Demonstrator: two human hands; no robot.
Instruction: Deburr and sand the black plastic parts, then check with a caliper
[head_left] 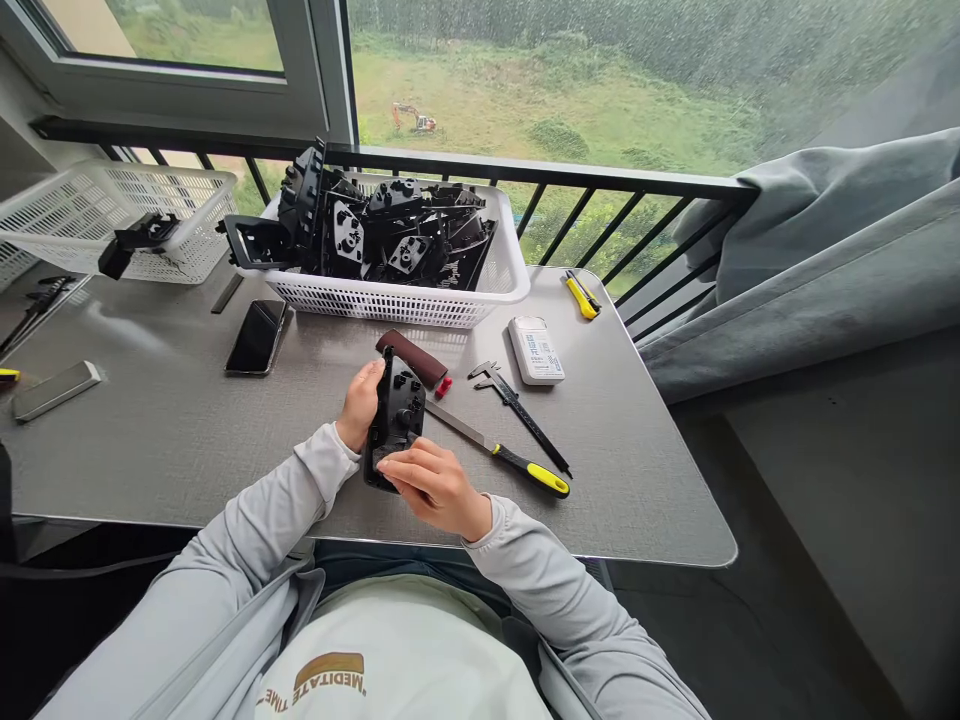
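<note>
Grey table [172,450] stands beside a balcony railing [540,170]. Left hand [360,403] is grasping a black plastic part [395,420] at its side, and right hand [435,487] holds its lower end. Just ahead of the hands lies a brown sanding block [411,358]; to their right are a caliper [517,405] and a screwdriver [532,475].

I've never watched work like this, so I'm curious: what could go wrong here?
The bare metal blade of the yellow-handled tool lies right beside the black plastic part held by the left hand and right hand, so a slip might nick a hand. Also, the black parts heaped in the white plastic basket rise above its rim, so a bump could perhaps spill some onto the table.
</note>
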